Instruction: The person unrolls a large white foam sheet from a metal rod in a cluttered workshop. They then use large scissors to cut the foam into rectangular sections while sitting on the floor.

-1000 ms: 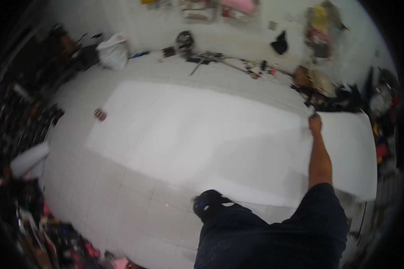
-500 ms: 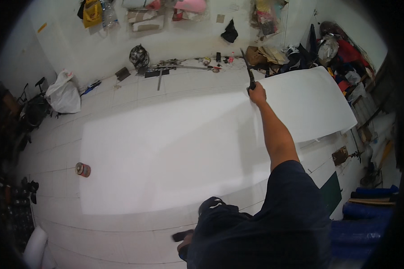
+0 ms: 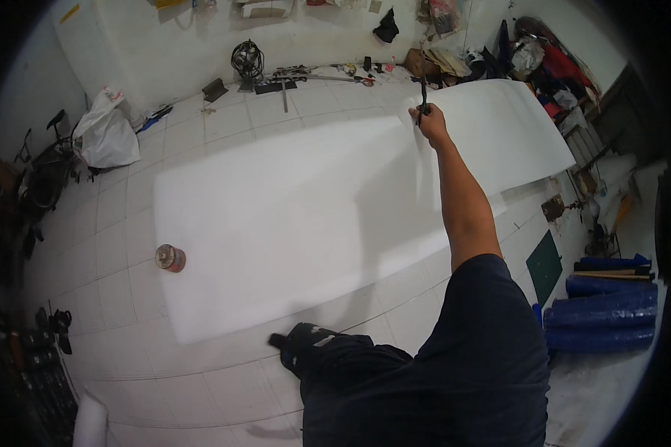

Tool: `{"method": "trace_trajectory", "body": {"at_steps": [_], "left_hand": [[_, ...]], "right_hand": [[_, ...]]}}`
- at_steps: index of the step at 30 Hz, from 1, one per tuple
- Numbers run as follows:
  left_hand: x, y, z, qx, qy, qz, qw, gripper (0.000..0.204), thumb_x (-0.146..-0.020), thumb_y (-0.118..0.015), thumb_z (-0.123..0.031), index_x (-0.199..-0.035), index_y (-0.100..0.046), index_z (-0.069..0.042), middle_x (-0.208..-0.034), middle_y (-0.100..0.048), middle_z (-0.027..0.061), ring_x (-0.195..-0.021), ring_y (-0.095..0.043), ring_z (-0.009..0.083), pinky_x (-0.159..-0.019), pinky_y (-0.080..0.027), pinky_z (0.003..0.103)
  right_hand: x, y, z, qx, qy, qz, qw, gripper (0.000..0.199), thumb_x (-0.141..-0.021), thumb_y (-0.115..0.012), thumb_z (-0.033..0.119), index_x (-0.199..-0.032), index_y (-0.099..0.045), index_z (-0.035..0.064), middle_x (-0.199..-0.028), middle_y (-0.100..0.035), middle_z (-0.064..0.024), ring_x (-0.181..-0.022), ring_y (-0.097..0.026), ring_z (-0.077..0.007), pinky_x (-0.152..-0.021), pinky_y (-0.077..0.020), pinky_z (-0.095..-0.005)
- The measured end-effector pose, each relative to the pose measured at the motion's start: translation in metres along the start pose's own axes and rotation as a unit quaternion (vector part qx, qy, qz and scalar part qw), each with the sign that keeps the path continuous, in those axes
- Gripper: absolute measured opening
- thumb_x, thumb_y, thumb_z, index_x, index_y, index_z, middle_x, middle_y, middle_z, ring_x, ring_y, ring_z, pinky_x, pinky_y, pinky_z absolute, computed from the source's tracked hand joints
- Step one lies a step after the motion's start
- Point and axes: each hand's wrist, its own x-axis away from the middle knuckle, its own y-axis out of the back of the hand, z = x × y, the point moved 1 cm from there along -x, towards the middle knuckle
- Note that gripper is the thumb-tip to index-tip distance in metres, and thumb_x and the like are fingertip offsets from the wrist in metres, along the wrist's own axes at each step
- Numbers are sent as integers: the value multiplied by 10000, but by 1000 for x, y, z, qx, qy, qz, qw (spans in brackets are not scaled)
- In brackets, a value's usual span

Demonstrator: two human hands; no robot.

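Note:
My right hand [image 3: 431, 125] is closed around the black handle of a long, thin, dark-bladed tool [image 3: 424, 82], whose blade points away from me; its exact kind is hard to make out. The hand is over a large white sheet [image 3: 276, 223] spread on the floor, near the left edge of a raised, curved white part [image 3: 492, 134] on the right. A reddish can [image 3: 171, 258] stands on the sheet's left edge. My left hand is out of sight; only dark clothing [image 3: 425, 357] shows on that side.
A white bag [image 3: 108, 134] stands at the far left, with bicycle-like parts [image 3: 48, 171] beside it. Along the back wall lie a coiled black cable [image 3: 247, 61] and metal bars [image 3: 285, 95]. A cluttered heap [image 3: 544, 67] fills the back right. Blue rolls [image 3: 600, 313] lie at the right.
My view has shifted, so the sheet, can and right hand sit higher in the picture. The right hand still grips the tool by the curved part. Dark clothing at the lower middle has moved left.

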Motion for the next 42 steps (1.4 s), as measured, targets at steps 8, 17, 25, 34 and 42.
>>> {"method": "trace_trajectory", "body": {"at_steps": [8, 17, 25, 34, 42], "left_hand": [[-228, 42, -21, -7, 30, 84, 996, 219, -927, -528, -167, -1104, -587, -53, -1007, -616, 89, -854, -586, 207, -679, -477, 339], [-518, -77, -178, -86, -42, 285, 954, 268, -920, -546, -210, -1135, -584, -53, -996, -623, 98, -846, -594, 202, -687, -487, 330], [-720, -137, -315, -126, -121, 385, 906, 316, -914, -563, -248, -1162, -582, -53, -986, -629, 107, -838, -600, 197, -694, -495, 323], [-876, -221, -389, -187, -87, 482, 851, 371, -907, -582, -290, -1192, -579, -53, -975, -636, 116, -830, -608, 192, -702, -505, 314], [-1028, -317, -468, -278, -36, 567, 775, 422, -901, -599, -328, -1219, -577, -53, -965, -643, 124, -823, -615, 187, -709, -514, 306]], "right_hand": [[117, -135, 99, 70, 35, -31, 996, 290, -803, -771, 249, -895, -609, 28, -751, -601, -30, -687, -533, -135, -658, -449, -299], [263, -356, 240, 81, -53, -33, 995, 375, -762, -773, 307, -949, -610, 26, -890, -669, -129, -845, -634, -265, -755, -493, -371], [382, -494, 297, 115, -62, -35, 991, 366, -765, -759, 292, -982, -604, 41, -885, -662, -159, -833, -633, -319, -737, -491, -415], [426, -628, 355, 88, -59, -57, 993, 343, -783, -737, 284, -967, -583, 39, -821, -641, -134, -772, -612, -298, -691, -477, -413], [428, -754, 408, 67, -138, -77, 985, 313, -788, -724, 251, -964, -570, 43, -780, -614, -133, -723, -592, -275, -663, -473, -393]]}}
